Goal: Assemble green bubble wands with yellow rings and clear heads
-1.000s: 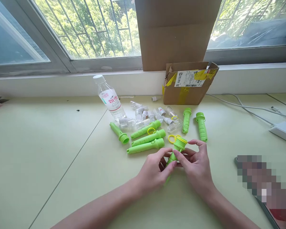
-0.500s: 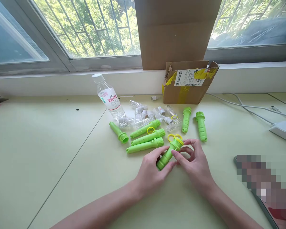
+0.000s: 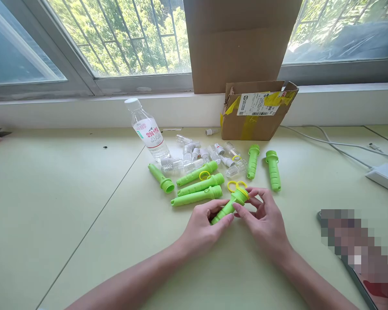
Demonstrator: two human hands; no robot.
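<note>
A green threaded tube [image 3: 230, 206] is held low over the table, tilted with its threaded end up and to the right. Around its lower part are the fingers of my left hand [image 3: 204, 223]. My right hand [image 3: 265, 219] pinches it near the threaded end, where a yellow ring [image 3: 242, 191] sits. Just behind, another yellow ring [image 3: 232, 186] lies close to it. Several more green tubes lie about, including one at the left [image 3: 161, 178] and one at the right [image 3: 273, 171]. Behind them is a cluster of clear, white-capped small bottles [image 3: 197, 157].
A water bottle [image 3: 150, 135] stands behind the tubes on the left. An open cardboard box [image 3: 258, 122] is against the wall. White cables run to a power strip [image 3: 386, 177] at the right, and a phone with a blurred screen [image 3: 358, 258] lies nearer.
My left hand and the lower end of the held green tube have shifted slightly up and to the left. My right hand stays at the threaded end.
</note>
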